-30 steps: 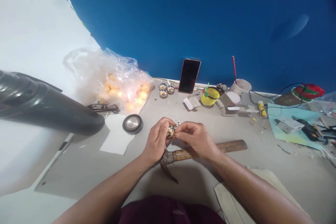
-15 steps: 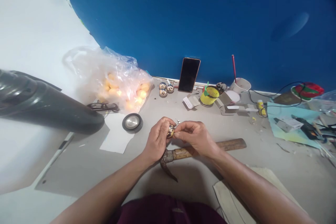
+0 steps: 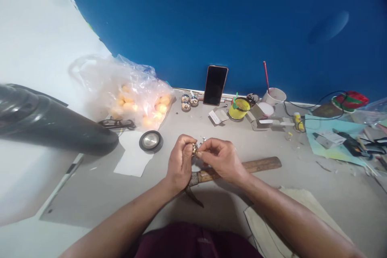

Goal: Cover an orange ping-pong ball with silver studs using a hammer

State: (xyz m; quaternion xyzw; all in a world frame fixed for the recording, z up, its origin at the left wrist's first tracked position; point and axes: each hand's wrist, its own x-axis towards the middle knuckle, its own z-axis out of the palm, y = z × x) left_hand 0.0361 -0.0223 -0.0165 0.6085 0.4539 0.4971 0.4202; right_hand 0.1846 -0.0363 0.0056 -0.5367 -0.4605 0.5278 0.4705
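Note:
A small round ball [image 3: 194,150] with a shiny, studded metallic surface is gripped in my left hand [image 3: 179,161], whose fingers wrap round it and hide much of it. My right hand [image 3: 222,157] has its thumb and forefinger pinched at the ball's right side; whatever is between those fingertips is too small to make out. Several tiny shiny pieces [image 3: 202,140] lie on the table just beyond the hands. Beneath both hands rests a claw hammer [image 3: 261,164], its wooden handle pointing right and its rusty head partly hidden by my left hand.
Three similar shiny balls [image 3: 186,106] sit near the wall beside a leaning phone [image 3: 215,84]. A plastic bag [image 3: 127,84] with yellow balls, a dark cylinder [image 3: 60,121] and a round metal-centred disc [image 3: 151,141] stand left. Rightward are a yellow cup [image 3: 238,109], small boxes and a cloth [image 3: 290,213].
Both hands stay together at the ball, which has turned slightly in my left hand. My right fingertips have shifted a little along its side. The whole view has moved slightly.

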